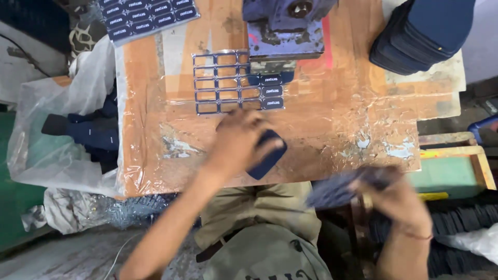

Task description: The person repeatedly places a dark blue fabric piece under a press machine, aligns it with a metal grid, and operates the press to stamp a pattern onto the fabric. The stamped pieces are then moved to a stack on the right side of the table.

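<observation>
My left hand (237, 142) is closed around a dark blue fabric piece (268, 155) just above the near edge of the plastic-covered wooden table (332, 119). My right hand (397, 199) is off the table's near right corner, gripping a blurred stack of dark blue pieces (337, 189). Just beyond my left hand lies a label sheet (228, 83), a grid mostly punched out to empty frames, with a few dark labels left at its right side.
A grey press machine (285, 23) stands at the far middle. A full label sheet (148, 15) lies far left. A stack of dark blue pieces (420, 36) sits far right. A plastic bag (57, 150) with dark pieces hangs left. A green and yellow frame (456, 161) is at right.
</observation>
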